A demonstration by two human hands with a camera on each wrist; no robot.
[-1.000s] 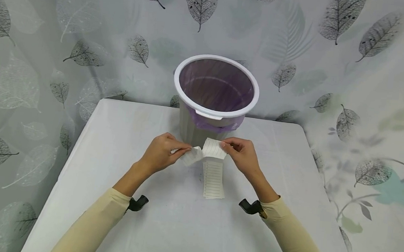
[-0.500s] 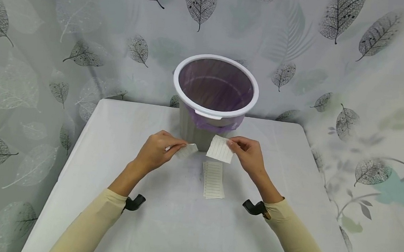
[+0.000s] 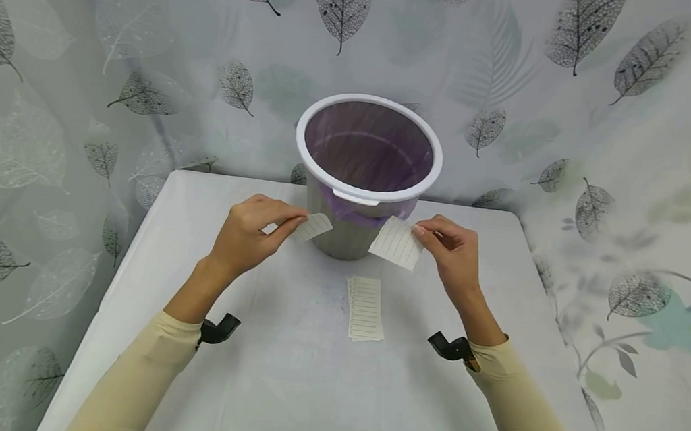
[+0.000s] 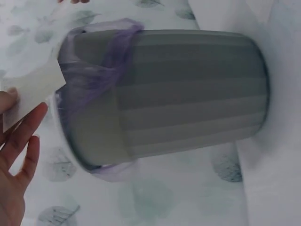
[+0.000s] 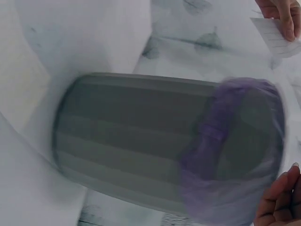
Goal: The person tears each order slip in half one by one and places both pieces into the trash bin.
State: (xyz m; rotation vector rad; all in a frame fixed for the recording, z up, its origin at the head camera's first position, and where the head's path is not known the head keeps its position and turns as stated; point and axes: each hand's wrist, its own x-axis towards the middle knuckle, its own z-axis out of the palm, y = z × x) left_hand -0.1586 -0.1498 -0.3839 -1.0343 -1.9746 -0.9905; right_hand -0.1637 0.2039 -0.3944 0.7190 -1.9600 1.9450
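Note:
My left hand [image 3: 253,232] pinches a small piece of lined paper [image 3: 313,227] between thumb and fingers, just left of the trash bin [image 3: 343,239]. On the other side my right hand [image 3: 452,254] pinches a larger lined piece [image 3: 397,242] by its upper right edge. Both pieces are held above the table and apart from each other. In the left wrist view the left hand's paper [image 4: 37,89] shows a blank face. Between the arms a stack of narrow lined paper sheets [image 3: 365,310] lies on the table.
The grey bin has a white rim [image 3: 364,195] and a purple liner [image 3: 403,210] folded over it. It stands at the back of the white table [image 3: 301,388]. A leaf-patterned curtain [image 3: 213,43] hangs behind and at both sides.
The paper between my hands has parted into two pieces. Both hands have moved away from each other and upward, toward the bin's sides. The stack and bin have stayed put.

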